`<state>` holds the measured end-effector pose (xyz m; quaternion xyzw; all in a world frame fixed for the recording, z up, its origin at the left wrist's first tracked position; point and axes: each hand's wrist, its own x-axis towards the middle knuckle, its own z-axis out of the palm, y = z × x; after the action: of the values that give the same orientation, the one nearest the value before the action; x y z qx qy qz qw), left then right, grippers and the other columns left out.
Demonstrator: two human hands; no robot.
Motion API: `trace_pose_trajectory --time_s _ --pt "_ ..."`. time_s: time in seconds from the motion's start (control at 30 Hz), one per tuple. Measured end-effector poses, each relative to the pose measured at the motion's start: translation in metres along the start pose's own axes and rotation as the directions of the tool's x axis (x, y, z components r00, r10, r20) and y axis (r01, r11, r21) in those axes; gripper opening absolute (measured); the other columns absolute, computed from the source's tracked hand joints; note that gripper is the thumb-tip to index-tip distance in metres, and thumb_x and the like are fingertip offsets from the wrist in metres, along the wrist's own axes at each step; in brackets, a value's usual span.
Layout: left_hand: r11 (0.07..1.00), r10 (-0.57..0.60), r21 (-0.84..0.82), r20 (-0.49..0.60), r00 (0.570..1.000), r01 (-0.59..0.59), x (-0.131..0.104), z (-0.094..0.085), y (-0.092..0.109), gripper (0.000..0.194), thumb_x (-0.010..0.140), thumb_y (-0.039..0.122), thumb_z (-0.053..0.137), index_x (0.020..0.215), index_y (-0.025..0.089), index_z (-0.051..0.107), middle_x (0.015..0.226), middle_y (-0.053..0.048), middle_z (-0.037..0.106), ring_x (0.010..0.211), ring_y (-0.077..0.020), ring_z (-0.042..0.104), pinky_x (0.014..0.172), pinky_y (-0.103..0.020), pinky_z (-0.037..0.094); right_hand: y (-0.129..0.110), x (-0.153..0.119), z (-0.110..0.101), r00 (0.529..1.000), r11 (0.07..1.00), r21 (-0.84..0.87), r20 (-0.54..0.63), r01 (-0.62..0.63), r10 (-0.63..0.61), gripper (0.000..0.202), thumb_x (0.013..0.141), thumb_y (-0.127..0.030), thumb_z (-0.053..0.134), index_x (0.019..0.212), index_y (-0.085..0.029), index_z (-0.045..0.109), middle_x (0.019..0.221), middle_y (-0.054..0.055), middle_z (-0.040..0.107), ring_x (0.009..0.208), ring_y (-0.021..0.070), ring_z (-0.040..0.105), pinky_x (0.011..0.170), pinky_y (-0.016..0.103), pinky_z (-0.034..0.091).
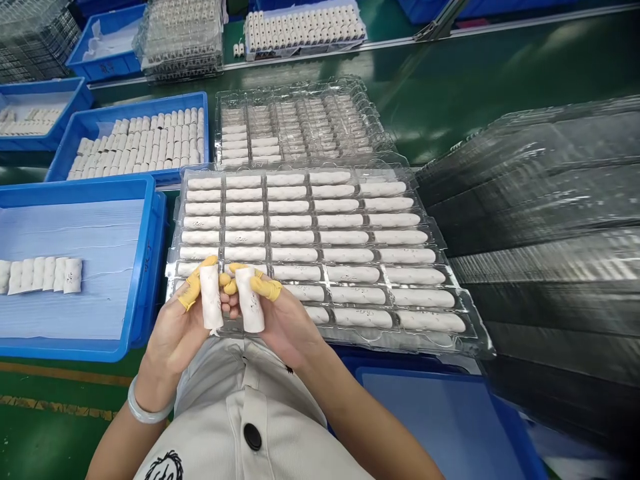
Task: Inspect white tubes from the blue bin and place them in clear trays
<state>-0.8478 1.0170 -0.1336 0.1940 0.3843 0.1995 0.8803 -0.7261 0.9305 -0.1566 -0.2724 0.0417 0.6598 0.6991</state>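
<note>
My left hand (180,320) is closed on a white wrapped cylinder (211,299), held upright between yellow-covered fingertips. Beside it, my right hand (280,320) grips a second white cylinder (250,301) that has dark printed marks on its side. The two cylinders stand apart, just above the near edge of a clear plastic tray (445,247). Rows of similar white cylinders (293,255) lie in that tray's compartments. My hands hide part of its near left corner.
At the left, a blue bin (137,267) holds a short row of white cylinders (45,275). Behind it stands another blue bin (206,127) full of cylinders. A partly filled clear tray (300,127) lies beyond. Dark stacked trays (550,220) rise on the right.
</note>
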Motion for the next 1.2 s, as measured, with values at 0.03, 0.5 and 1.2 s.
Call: trace_pose_trajectory --time_s 0.03,0.5,1.2 --pt "1.000 0.021 0.014 0.024 0.999 -0.022 0.000 0.001 -0.001 0.029 0.099 0.020 0.043 0.114 0.011 0.065 0.085 -0.011 0.067 0.074 -0.0177 0.067 0.070 -0.031 0.059 0.000 -0.001 0.000 1.000 1.000 -0.022 -0.004 0.018 -0.019 0.042 0.072 -0.033 0.081 0.105 -0.011 0.067 0.085 0.006 0.072 0.071 0.0141 0.068 0.063 0.023 0.057" --pt "0.998 0.032 0.051 -0.040 0.999 -0.030 0.001 0.002 -0.003 0.033 0.100 0.025 0.043 0.125 0.014 0.063 0.087 -0.008 0.066 0.073 -0.0151 0.065 0.069 -0.028 0.057 0.004 -0.001 0.003 0.999 0.999 0.034 -0.035 -0.014 0.015 0.035 0.082 -0.040 0.073 0.103 -0.013 0.067 0.083 0.008 0.070 0.065 0.0136 0.064 0.054 0.022 0.050" --pt "0.989 0.102 0.109 -0.008 0.995 -0.101 0.005 -0.008 -0.002 0.036 0.096 0.023 0.052 0.129 0.010 0.058 0.086 -0.010 0.067 0.069 -0.0145 0.064 0.067 -0.027 0.058 -0.001 -0.003 0.010 0.999 0.999 0.033 -0.026 -0.027 0.028 0.034 0.099 -0.024 0.041 0.128 -0.014 0.056 0.094 0.010 0.071 0.078 0.0155 0.067 0.073 0.028 0.055"
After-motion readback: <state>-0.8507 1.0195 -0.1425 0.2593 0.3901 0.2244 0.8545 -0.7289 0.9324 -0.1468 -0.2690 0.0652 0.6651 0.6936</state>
